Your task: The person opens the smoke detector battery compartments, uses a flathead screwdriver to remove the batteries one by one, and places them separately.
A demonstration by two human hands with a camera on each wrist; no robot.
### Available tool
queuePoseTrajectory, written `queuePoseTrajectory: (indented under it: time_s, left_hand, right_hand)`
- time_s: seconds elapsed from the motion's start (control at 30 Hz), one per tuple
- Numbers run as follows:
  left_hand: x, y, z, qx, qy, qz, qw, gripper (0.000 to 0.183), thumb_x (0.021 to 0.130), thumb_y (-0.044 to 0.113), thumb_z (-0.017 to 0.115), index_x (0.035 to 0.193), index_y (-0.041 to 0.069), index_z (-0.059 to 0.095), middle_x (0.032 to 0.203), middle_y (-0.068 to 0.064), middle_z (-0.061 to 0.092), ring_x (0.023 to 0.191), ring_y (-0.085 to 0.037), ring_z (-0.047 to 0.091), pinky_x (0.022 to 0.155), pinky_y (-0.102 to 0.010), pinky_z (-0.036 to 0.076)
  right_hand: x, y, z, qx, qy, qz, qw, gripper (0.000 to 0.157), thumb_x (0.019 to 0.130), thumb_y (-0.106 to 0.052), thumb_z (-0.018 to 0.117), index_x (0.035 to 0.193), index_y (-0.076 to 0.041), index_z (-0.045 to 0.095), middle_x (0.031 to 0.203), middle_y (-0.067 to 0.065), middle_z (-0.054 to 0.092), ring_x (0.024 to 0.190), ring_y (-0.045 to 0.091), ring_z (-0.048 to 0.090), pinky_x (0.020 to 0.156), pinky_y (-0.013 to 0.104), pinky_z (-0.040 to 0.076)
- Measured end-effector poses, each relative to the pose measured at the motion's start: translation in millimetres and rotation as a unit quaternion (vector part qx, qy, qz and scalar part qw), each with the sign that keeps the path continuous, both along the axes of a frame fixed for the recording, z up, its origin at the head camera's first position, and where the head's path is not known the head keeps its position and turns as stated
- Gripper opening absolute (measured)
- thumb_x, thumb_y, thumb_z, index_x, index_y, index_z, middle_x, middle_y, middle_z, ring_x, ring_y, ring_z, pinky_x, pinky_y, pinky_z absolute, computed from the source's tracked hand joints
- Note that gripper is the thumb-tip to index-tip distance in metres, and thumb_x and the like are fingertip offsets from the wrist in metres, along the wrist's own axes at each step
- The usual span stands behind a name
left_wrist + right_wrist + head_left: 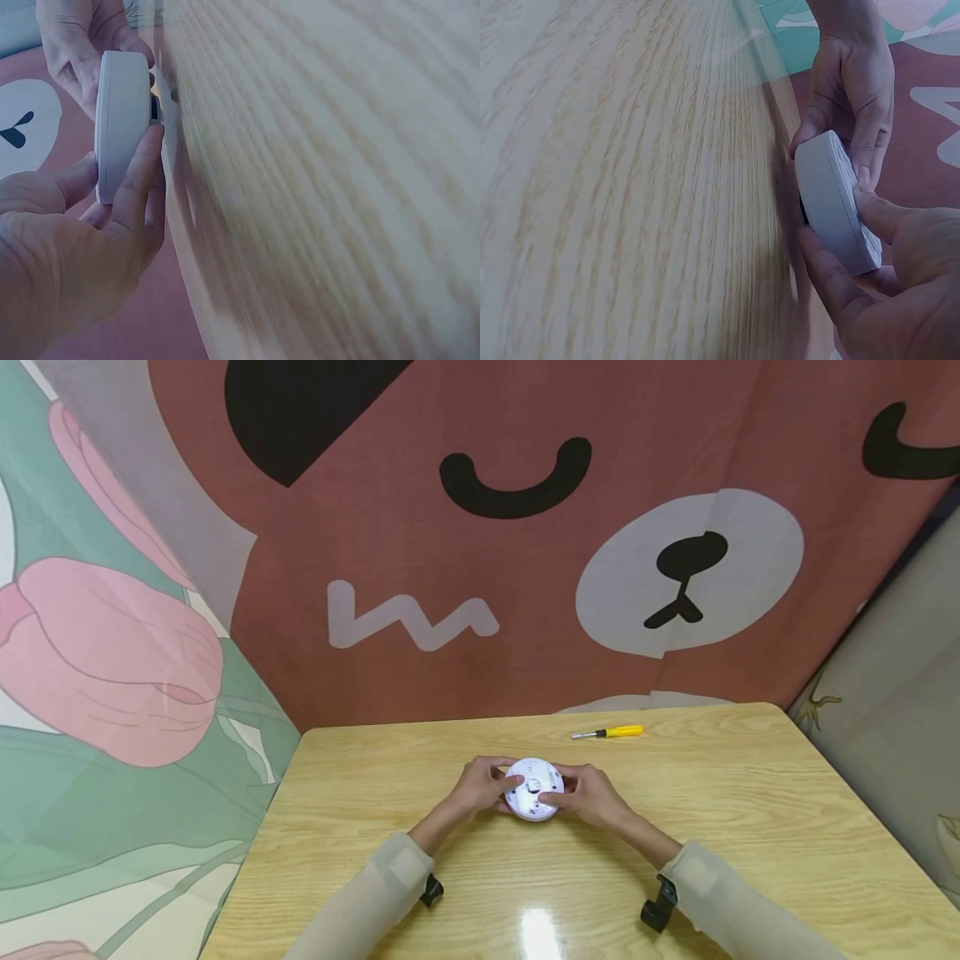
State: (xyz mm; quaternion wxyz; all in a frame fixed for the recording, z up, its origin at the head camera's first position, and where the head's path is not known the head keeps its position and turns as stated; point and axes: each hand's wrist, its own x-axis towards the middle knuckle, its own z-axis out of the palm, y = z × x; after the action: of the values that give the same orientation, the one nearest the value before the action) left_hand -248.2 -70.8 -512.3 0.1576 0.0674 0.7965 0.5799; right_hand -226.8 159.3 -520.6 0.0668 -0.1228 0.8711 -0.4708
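Observation:
A round white smoke detector is held between both hands close over the wooden table, its flat face with a central hole and small markings turned up. My left hand grips its left side, thumb on the upper face and fingers beneath. From the other side my right hand holds it the same way, its thumb lying across the face near the hole. In the left wrist view the smooth side wall of the detector shows, with a dark part projecting from its underside. The right wrist view shows its rim between both hands' fingers.
A screwdriver with a yellow handle lies near the table's back edge, beyond the right hand. The wooden table meets a printed cloth backdrop at the back. More printed cloth hangs at the left and right.

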Motion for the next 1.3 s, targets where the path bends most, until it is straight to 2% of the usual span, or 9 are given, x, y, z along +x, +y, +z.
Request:
queuePoseTrajectory:
  time_s: [0.2, 0.3, 0.5, 0.7, 0.87, 1.0, 1.2, 1.3]
  left_hand:
    - [0.4, 0, -1.8, 0.015, -0.016, -0.001, 0.9998, 0.033, 0.096, 0.002, 0.078, 0.128, 0.008, 0.077, 0.087, -0.013, 0.063, 0.060, -0.018, 0.067, 0.059, -0.037, 0.065]
    - [0.5, 0, -2.6, 0.019, -0.025, -0.003, 0.9995, 0.035, 0.095, 0.001, 0.077, 0.130, 0.007, 0.076, 0.088, -0.013, 0.064, 0.061, -0.018, 0.067, 0.059, -0.037, 0.065]
    - [-0.7, 1, -5.6, 0.016, -0.031, -0.009, 0.9994, 0.037, 0.097, 0.002, 0.076, 0.133, 0.007, 0.074, 0.090, -0.014, 0.065, 0.060, -0.017, 0.067, 0.060, -0.036, 0.065]
    - [-1.6, 2, -7.3, 0.015, -0.034, -0.015, 0.9992, 0.038, 0.097, 0.004, 0.076, 0.135, 0.006, 0.072, 0.090, -0.013, 0.064, 0.061, -0.017, 0.067, 0.061, -0.035, 0.065]
    - [-1.3, 3, -5.9, -0.003, -0.019, -0.018, 0.9997, 0.034, 0.098, 0.007, 0.077, 0.131, 0.008, 0.074, 0.087, -0.012, 0.062, 0.063, -0.016, 0.067, 0.062, -0.035, 0.066]
    - [-0.2, 3, -4.8, -0.017, -0.005, -0.020, 0.9996, 0.034, 0.099, 0.010, 0.076, 0.132, 0.008, 0.074, 0.092, -0.012, 0.063, 0.068, -0.017, 0.067, 0.064, -0.034, 0.066]
    - [-1.3, 0, -5.3, -0.006, 0.005, -0.050, 0.9987, 0.049, 0.097, 0.009, 0.078, 0.144, 0.008, 0.066, 0.107, -0.014, 0.071, 0.084, -0.021, 0.072, 0.070, -0.034, 0.066]
    - [-2.2, -5, -6.4, -0.009, 0.010, -0.072, 0.9973, 0.060, 0.092, 0.006, 0.083, 0.147, 0.007, 0.062, 0.113, -0.012, 0.073, 0.096, -0.021, 0.073, 0.077, -0.033, 0.065]
  right_hand:
    - [2.1, 2, -1.3, -0.051, -0.043, 0.008, 0.998, 0.053, 0.095, -0.018, 0.082, 0.141, 0.003, 0.065, 0.106, 0.013, 0.077, 0.084, 0.013, 0.069, 0.067, 0.029, 0.064]
    - [1.7, 3, -2.3, -0.075, -0.062, 0.012, 0.995, 0.052, 0.096, -0.015, 0.080, 0.142, 0.004, 0.063, 0.108, 0.015, 0.076, 0.086, 0.015, 0.071, 0.069, 0.032, 0.065]
    - [0.2, 4, -4.2, -0.086, -0.074, 0.016, 0.993, 0.052, 0.097, -0.012, 0.078, 0.143, 0.006, 0.061, 0.110, 0.017, 0.075, 0.088, 0.019, 0.072, 0.070, 0.033, 0.066]
    - [-0.5, 4, -3.9, -0.064, -0.072, 0.007, 0.995, 0.051, 0.097, -0.014, 0.079, 0.142, 0.003, 0.064, 0.110, 0.014, 0.075, 0.086, 0.017, 0.070, 0.068, 0.032, 0.065]
    - [-2.3, 4, -2.1, -0.049, -0.071, -0.006, 0.996, 0.051, 0.095, -0.015, 0.082, 0.140, 0.002, 0.067, 0.106, 0.011, 0.075, 0.081, 0.017, 0.070, 0.066, 0.034, 0.065]
    - [-3.9, 4, 0.1, -0.028, -0.059, -0.013, 0.998, 0.051, 0.093, -0.018, 0.084, 0.138, 0.000, 0.069, 0.110, 0.011, 0.076, 0.087, 0.016, 0.069, 0.067, 0.034, 0.064]
    - [-7.7, 6, 1.0, -0.021, -0.034, -0.001, 0.999, 0.050, 0.093, -0.018, 0.084, 0.136, 0.002, 0.069, 0.109, 0.012, 0.077, 0.091, 0.017, 0.069, 0.066, 0.031, 0.063]
    - [-9.4, 7, 2.0, -0.001, -0.009, 0.001, 1.000, 0.049, 0.092, -0.018, 0.084, 0.135, 0.002, 0.070, 0.111, 0.012, 0.077, 0.093, 0.016, 0.070, 0.071, 0.029, 0.061]
